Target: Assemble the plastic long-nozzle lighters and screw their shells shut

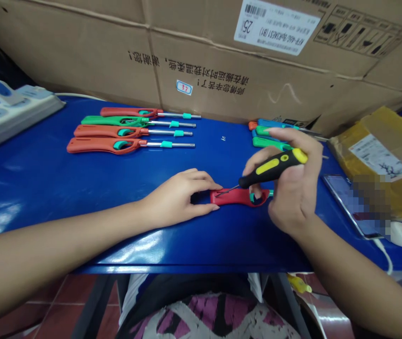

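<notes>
A red long-necked lighter lies flat on the blue tabletop, its handle end toward my left hand. The thumb and fingers of that hand pinch the handle's end from both sides. In my right hand is a screwdriver with a black and yellow handle. It tilts down to the left, and its thin tip meets the lighter near the handle's end. A right fingertip reaches down by the teal trigger. My right hand hides most of the lighter's metal neck.
Several orange and green lighters lie in a row at the back left. More lighters are behind my right hand. A cardboard box walls off the back. At right are a phone and taped parcel; a power strip sits left.
</notes>
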Demonstrator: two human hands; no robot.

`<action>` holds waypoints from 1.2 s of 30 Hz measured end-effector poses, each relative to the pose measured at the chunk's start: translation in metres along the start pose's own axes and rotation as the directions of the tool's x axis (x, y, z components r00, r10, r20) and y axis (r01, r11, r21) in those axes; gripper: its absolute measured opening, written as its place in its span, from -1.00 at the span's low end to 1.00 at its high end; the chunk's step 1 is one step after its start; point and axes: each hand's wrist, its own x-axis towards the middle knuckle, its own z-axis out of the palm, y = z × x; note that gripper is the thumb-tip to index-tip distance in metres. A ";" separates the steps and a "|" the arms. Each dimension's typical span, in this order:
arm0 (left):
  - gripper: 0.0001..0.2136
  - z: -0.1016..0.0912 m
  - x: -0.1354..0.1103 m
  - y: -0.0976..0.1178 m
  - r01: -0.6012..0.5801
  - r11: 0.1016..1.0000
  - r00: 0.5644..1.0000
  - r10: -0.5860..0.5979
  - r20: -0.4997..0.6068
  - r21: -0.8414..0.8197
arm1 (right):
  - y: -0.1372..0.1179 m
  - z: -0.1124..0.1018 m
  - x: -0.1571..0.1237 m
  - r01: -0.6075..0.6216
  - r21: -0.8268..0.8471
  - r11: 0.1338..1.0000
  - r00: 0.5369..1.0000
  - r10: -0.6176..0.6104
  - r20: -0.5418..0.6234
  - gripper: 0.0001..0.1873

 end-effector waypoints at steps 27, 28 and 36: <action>-0.71 0.000 0.001 0.002 0.018 1.000 1.000 -0.018 -0.008 -0.009 | -0.003 0.001 0.000 0.099 -0.163 0.982 0.994 -0.105 -0.029 -0.57; -0.71 0.000 0.001 0.002 0.017 1.000 1.000 -0.017 -0.007 -0.010 | -0.004 0.001 0.001 0.121 -0.154 0.981 0.993 -0.122 0.004 -0.55; -0.75 0.002 0.000 0.000 0.005 1.000 1.000 -0.005 -0.023 -0.013 | -0.014 0.001 0.003 0.317 -0.260 0.912 0.948 -0.299 0.110 -0.41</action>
